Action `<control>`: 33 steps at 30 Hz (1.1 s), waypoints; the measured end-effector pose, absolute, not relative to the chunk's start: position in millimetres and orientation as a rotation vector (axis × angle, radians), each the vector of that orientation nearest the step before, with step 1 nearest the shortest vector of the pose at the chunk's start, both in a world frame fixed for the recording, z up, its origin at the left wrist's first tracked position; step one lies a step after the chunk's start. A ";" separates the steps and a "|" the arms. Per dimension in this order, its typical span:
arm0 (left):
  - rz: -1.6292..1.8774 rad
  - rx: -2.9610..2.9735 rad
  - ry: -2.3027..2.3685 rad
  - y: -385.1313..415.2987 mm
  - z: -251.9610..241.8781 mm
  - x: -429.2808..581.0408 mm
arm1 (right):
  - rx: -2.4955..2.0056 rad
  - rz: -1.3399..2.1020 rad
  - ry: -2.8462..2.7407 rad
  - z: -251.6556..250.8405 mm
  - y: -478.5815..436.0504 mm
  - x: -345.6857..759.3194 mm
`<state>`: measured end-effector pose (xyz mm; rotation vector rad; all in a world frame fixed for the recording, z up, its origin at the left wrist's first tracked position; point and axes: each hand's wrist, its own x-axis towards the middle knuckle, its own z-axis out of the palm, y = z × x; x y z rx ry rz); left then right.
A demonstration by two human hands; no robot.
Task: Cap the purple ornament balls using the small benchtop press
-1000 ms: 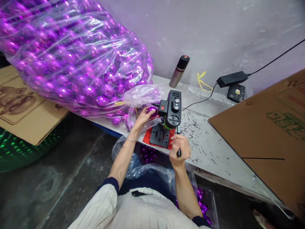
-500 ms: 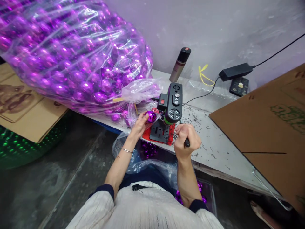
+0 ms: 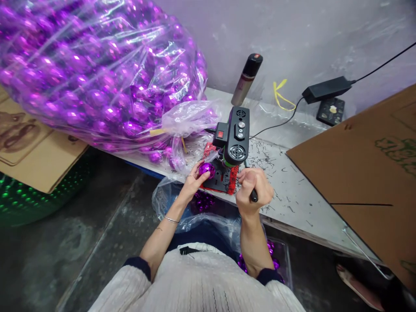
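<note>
Between the fingers and thumb of my left hand (image 3: 194, 181) is a shiny purple faceted ball ornament (image 3: 207, 170), held at the left side of a small black bench machine (image 3: 238, 134). Two round grilles, silver buttons and a red switch show on the machine's top. My right hand (image 3: 254, 189) is wrapped round the machine's black lever handle (image 3: 254, 196), whose end sticks out below the fist. Under the machine, its slotted black base plate (image 3: 217, 180) lies on a red mat (image 3: 232, 181). The machine head hides what is beneath it.
A huge clear bag of purple balls (image 3: 107, 86) fills the left. Behind the machine stand a spray can (image 3: 247, 80), a yellow tie (image 3: 282, 97) and a power adapter (image 3: 328, 92). Black bits litter the white table (image 3: 292, 195). A cardboard box (image 3: 364, 160) stands right; an open plastic bag (image 3: 169, 197) hangs in front.
My left hand has brought the purple ball slightly down and nearer to me, over the left part of the base plate. My right hand stays on the lever handle. The view has shifted slightly.
</note>
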<state>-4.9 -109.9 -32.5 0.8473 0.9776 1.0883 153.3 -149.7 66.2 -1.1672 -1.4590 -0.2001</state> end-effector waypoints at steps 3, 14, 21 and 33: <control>1.087 1.071 1.137 -107.9 -44.1 9.1 | -1.165 -0.195 -1.461 66.9 -149.6 153.4; 0.944 1.719 1.354 -97.7 -59.3 26.4 | -1.157 -0.212 -1.486 66.3 -152.6 153.2; 0.967 1.777 1.260 -93.1 -66.6 31.4 | -1.156 -0.215 -1.508 66.3 -154.4 154.2; 1.023 1.763 1.230 -95.3 -73.7 31.0 | -1.065 -0.298 -1.492 5.7 -155.1 151.0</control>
